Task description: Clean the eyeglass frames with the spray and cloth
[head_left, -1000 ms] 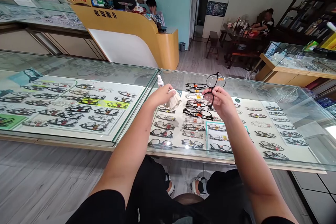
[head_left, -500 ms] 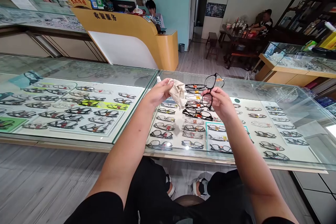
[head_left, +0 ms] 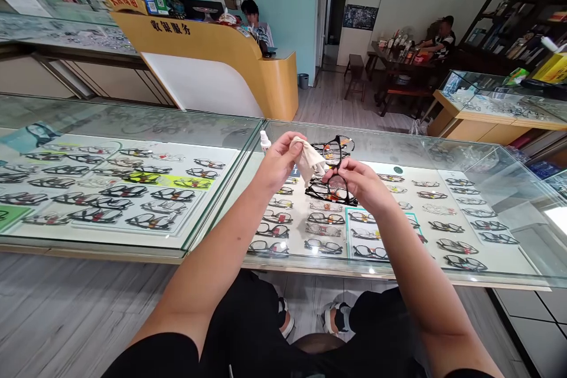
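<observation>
Above the glass display case, my left hand pinches a cream cloth that hangs from its fingers. My right hand grips a black-framed pair of glasses near the middle, the frame turned upright with one lens above the fingers and one below. The cloth's lower edge is close to the glasses; whether they touch I cannot tell. Just behind my left hand stands a small white spray bottle. More black glasses lie beneath the held pair.
Rows of glasses fill the display case and the one on the left. Beyond is a yellow counter with a seated person. Another person sits at a dark table at the back right.
My hands have come closer together, bringing the cloth beside the glasses. The glasses have moved left and slightly down. More of the spray bottle shows.
</observation>
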`<state>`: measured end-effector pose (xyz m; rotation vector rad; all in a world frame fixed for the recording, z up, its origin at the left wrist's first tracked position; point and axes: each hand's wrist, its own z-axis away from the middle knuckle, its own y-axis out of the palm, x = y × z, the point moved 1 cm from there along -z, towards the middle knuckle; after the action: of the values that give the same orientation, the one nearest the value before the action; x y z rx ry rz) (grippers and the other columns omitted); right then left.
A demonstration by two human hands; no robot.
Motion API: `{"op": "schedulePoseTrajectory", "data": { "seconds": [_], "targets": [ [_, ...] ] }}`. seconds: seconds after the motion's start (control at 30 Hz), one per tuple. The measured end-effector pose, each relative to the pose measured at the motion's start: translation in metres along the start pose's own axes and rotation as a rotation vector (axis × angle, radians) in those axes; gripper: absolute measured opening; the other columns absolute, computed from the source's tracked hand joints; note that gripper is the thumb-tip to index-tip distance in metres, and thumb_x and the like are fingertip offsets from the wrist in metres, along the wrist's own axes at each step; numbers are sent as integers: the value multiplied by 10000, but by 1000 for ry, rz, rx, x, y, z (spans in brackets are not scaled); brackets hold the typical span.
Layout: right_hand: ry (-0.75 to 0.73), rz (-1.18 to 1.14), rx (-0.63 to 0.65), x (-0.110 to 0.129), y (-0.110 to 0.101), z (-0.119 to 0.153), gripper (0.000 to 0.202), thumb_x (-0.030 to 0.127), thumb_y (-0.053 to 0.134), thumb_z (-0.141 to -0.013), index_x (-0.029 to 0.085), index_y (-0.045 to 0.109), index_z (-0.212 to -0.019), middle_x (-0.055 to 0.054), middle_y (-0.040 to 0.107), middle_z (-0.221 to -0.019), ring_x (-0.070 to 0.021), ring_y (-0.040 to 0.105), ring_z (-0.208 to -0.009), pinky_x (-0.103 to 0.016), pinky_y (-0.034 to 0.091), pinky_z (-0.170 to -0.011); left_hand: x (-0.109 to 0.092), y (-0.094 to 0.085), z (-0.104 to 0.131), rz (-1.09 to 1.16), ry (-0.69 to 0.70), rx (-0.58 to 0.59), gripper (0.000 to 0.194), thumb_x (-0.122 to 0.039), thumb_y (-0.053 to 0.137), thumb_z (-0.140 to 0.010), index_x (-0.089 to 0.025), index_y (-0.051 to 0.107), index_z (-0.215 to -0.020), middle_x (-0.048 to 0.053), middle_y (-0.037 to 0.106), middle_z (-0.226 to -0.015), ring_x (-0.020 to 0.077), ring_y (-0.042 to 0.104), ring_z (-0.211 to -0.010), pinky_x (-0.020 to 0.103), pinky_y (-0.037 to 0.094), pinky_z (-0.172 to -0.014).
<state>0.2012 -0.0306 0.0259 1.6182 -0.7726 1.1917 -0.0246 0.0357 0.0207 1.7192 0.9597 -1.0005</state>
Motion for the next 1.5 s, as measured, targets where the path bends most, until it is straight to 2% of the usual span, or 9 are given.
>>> {"op": "schedulePoseTrajectory", "data": {
  "seconds": [0.3, 0.5, 0.63, 0.73, 0.83, 0.97, 1.2, 1.33, 1.5],
  "targets": [
    [46, 53, 76, -6, 6, 1, 316, 470, 884, -883, 236, 673, -886, -26, 768, -950, -208, 725, -928, -339, 524, -848, 14, 20, 11, -233, 202, -132, 561, -652, 892, -808, -250, 588, -1055, 5, 630, -944, 148, 581, -799, 280, 471, -741],
    [20, 99, 116, -9, 11, 2, 308, 488, 842, -929, 234, 671, -904, -39, 782, -983, -222, 729, -1009, -359, 521, -919, 15, 28, 26, -717, 555, -376, 388, -527, 792, -952, -223, 564, -874, 25, 587, -923, 178, 554, -892, 325, 441, -837],
    [-9, 129, 116, -11, 8, 2, 269, 461, 810, -964, 232, 675, -920, -36, 770, -995, -206, 701, -1002, -341, 499, -900, 15, 33, 31, -691, 435, -225, 339, -500, 658, -1057, -224, 561, -887, -26, 551, -755, 134, 484, -672, 296, 384, -658],
    [-40, 143, 99, -8, 6, 2, 270, 460, 808, -962, 234, 670, -912, -35, 764, -986, -203, 680, -991, -336, 482, -891, 14, 35, 31, -633, 415, -131, 298, -496, 663, -1056, -216, 618, -967, 0, 645, -861, 133, 552, -747, 286, 442, -728],
    [-51, 161, 76, -4, 4, 1, 298, 487, 819, -945, 237, 661, -901, -37, 763, -968, -200, 652, -934, -340, 473, -864, 14, 35, 28, -516, 377, -53, 338, -527, 746, -996, -217, 627, -1058, 29, 692, -1001, 144, 621, -867, 291, 496, -841],
    [-60, 171, 67, -2, 4, 0, 329, 515, 834, -925, 238, 660, -898, -38, 765, -949, -205, 653, -921, -351, 479, -865, 19, 36, 24, -297, 207, 20, 547, -610, 874, -849, -228, 558, -1080, 40, 687, -1090, 143, 663, -873, 283, 528, -812],
    [-83, 227, 88, -9, 1, -1, 294, 507, 803, -962, 239, 686, -936, -38, 781, -994, -212, 675, -994, -354, 480, -916, 19, 33, 22, -77, -113, 92, 666, -605, 932, -786, -215, 552, -1169, 17, 743, -937, 132, 654, -706, 279, 510, -697],
    [-80, 211, 91, -10, 2, -1, 295, 494, 824, -945, 234, 688, -917, -34, 774, -967, -205, 672, -974, -342, 479, -900, 12, 37, 23, 2, -189, 214, 555, -628, 909, -807, -163, 674, -998, -2, 684, -758, 117, 603, -642, 277, 474, -670],
    [-29, 142, 99, -11, 5, -2, 302, 502, 833, -932, 234, 695, -905, -39, 779, -976, -209, 693, -987, -336, 505, -899, 7, 41, 24, 178, -233, 216, 525, -535, 997, -728, -156, 673, -894, -1, 666, -728, 105, 575, -634, 261, 463, -638]
  ]
}}
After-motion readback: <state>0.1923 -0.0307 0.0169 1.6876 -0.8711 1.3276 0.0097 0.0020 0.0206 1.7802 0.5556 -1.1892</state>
